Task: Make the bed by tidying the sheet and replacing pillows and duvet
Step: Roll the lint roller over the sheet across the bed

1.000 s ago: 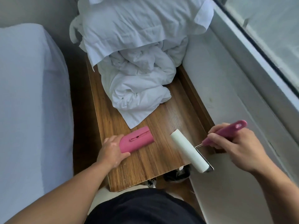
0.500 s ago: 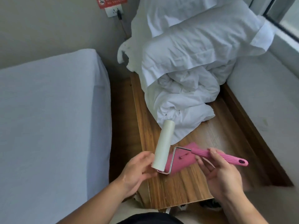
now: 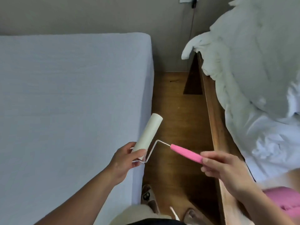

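1. The right hand was closed around the far end of the pink handle of a lint roller, the grip set well back from the wire frame, seemingly so the roll could reach out over the bed.

2. The left hand pinched the near end of the white paper roll between thumb and fingers, apparently steadying it or readying its sticky sheet; which of the two could not be told.

3. The roll pointed up and away from the person, hanging over the right edge of the bed, with the handle crossing the gap of wooden floor beside the bed.

4. The bed's pale sheet lay flat and smooth, bare of pillows and duvet, which suggested the sheet was being cleaned before the bedding went back.

5. The white duvet and pillows sat heaped to the right of the bed, across the floor gap, on a wooden bench, likely parked there to leave the sheet clear.

6. A pink cover, probably the roller's cap, lay on the bench at the near end, farthest from the bed.

7. A wall socket with a dangling cable stood beyond the head of the bed.
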`<action>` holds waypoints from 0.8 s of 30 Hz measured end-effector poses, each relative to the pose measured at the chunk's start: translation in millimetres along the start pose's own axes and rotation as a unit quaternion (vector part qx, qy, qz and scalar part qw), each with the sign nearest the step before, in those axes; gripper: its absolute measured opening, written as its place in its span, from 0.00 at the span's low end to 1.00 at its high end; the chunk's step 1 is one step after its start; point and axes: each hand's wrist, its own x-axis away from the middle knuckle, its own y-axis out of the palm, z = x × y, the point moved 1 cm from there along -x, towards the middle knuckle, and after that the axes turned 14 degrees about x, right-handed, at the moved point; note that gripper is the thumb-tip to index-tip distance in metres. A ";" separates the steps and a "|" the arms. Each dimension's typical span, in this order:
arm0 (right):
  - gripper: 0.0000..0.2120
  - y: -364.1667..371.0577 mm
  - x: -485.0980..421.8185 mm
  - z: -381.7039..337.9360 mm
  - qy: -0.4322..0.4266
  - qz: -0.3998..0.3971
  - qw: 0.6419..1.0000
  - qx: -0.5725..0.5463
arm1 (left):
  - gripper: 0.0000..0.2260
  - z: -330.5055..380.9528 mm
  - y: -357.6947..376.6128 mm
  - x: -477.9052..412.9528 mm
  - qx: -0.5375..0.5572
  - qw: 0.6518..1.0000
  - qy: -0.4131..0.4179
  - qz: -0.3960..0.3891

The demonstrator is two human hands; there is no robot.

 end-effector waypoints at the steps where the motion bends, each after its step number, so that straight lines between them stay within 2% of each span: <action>1: 0.09 15.2 -8.8 -14.3 -0.016 -0.040 0.988 0.148 | 0.19 6.6 -22.1 -8.4 -0.016 1.000 -0.008 0.001; 3: 0.08 47.7 -24.4 -40.5 -0.044 -0.120 0.912 0.390 | 0.24 14.1 -52.5 -22.3 -0.043 0.999 -0.024 -0.002; 4: 0.06 65.0 -31.5 -51.5 -0.054 -0.145 0.870 0.468 | 0.26 15.6 -62.6 -28.9 -0.048 0.998 -0.033 -0.004; 6: 0.06 99.3 -45.1 -67.6 -0.073 -0.154 0.809 0.562 | 0.27 11.7 -77.4 -41.1 -0.052 0.998 -0.047 -0.004; 7: 0.07 114.5 -51.8 -72.4 -0.081 -0.146 0.797 0.580 | 0.26 7.4 -83.5 -46.5 -0.048 0.997 -0.054 0.002; 11: 0.06 144.3 -90.5 -89.5 -0.115 -0.117 0.793 0.586 | 0.25 -2.1 -100.7 -68.1 -0.002 0.995 -0.085 0.052; 14: 0.09 145.1 -130.3 -108.8 -0.136 -0.119 0.789 0.587 | 0.20 20.4 -108.5 -95.2 0.027 0.994 -0.081 0.063; 20: 0.16 129.2 -227.2 -191.2 -0.196 -0.117 0.797 0.560 | 0.21 113.0 -94.8 -170.7 0.113 0.987 -0.035 0.111; 24: 0.16 102.1 -304.7 -270.3 -0.214 -0.137 0.777 0.576 | 0.16 185.7 -66.9 -233.9 0.150 0.978 -0.020 0.140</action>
